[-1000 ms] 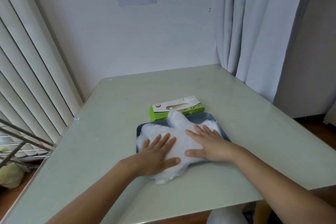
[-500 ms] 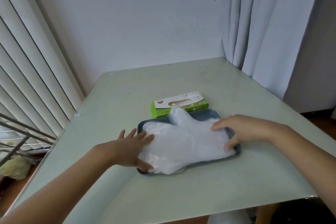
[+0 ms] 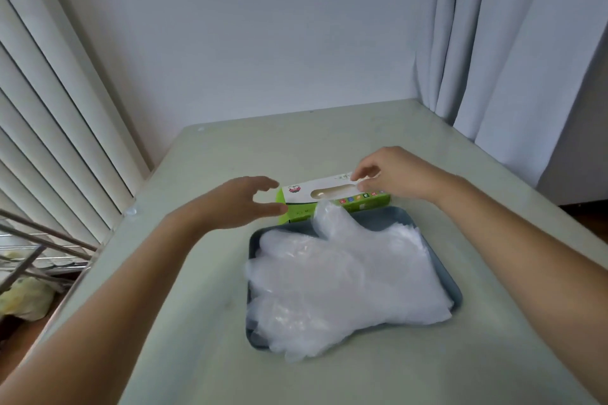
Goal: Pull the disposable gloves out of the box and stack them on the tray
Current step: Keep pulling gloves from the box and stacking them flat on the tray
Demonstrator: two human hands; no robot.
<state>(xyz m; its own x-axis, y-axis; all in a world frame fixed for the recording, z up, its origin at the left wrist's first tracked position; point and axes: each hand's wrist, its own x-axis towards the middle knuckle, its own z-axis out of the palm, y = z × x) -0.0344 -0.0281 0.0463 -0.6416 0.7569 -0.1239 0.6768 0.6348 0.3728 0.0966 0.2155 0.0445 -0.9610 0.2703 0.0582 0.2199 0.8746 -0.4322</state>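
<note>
Head view: green box (image 3: 329, 196) behind tray (image 3: 381, 217), between both hands. Left hand (image 3: 237, 204) spread wide, empty, beside box's left end. Right hand (image 3: 391, 174) loosely curled over its right end, gripping nothing. Gloves (image 3: 345, 279) piled on tray, nearer than hands, on surface (image 3: 214, 322).

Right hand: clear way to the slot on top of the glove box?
Probably yes. The right hand is over the box, its fingertips by the slot's right end, nothing between. The glove pile on the tray lies nearer the person, off that path.
</note>
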